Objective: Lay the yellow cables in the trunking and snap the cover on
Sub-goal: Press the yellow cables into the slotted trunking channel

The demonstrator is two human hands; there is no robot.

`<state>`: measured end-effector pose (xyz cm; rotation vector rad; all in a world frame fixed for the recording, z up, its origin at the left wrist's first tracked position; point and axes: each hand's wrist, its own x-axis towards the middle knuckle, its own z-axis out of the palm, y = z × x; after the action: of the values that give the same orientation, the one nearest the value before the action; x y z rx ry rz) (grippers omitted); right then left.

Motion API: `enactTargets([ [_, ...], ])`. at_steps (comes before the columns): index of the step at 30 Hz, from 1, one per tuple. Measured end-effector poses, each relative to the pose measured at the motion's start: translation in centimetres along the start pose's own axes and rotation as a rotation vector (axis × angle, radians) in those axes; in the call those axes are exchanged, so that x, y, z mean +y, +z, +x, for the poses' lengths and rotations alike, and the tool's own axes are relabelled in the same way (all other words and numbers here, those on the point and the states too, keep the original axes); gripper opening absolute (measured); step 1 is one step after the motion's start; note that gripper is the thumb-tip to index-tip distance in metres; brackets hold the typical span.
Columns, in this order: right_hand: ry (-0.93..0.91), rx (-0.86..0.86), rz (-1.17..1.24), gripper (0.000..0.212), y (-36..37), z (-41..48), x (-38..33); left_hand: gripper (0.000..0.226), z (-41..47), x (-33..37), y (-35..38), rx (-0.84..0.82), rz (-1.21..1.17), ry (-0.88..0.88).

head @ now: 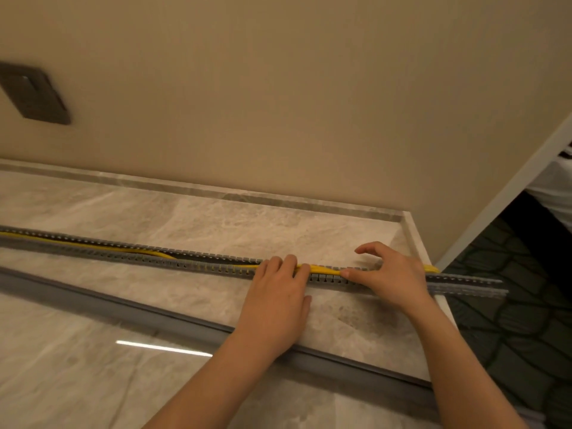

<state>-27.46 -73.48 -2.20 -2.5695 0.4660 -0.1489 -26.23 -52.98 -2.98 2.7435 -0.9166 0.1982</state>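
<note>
A long grey slotted trunking (201, 264) lies across the marble counter, its right end jutting past the counter edge. Yellow cables (323, 269) run along inside it, bulging up above the slotted wall between my hands and showing again at the far right. My left hand (275, 292) rests flat with its fingertips pressing down on the cables at the trunking. My right hand (391, 274) has its fingertips on the cables and trunking just to the right, the thumb lifted. The grey cover strip (154, 314) lies apart on the counter, nearer to me.
The marble counter (216, 221) ends at a raised rim on the right, by the beige wall. A dark switch plate (34, 94) is on the wall at left. Dark patterned carpet (510, 320) lies below on the right.
</note>
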Motion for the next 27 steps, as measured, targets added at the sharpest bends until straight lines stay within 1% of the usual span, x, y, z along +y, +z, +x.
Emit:
enactTargets([
  [6, -0.083, -0.045, -0.136, 0.054, 0.5, 0.4, 0.7, 0.042, 0.2, 0.5, -0.2, -0.048, 0.065, 0.000],
  [11, -0.088, -0.113, -0.250, 0.055, 0.7, 0.6, 0.9, 0.042, 0.3, 0.8, -0.3, -0.069, 0.071, -0.015],
  [19, -0.007, -0.241, -0.271, 0.052, 0.3, 1.1, 0.0, 0.041, 0.6, 1.0, -0.6, -0.086, 0.077, -0.026],
  [27, 0.038, -0.262, -0.295, 0.052, 0.3, 1.5, -0.5, 0.042, 0.3, 1.2, -0.5, -0.068, 0.014, -0.048],
])
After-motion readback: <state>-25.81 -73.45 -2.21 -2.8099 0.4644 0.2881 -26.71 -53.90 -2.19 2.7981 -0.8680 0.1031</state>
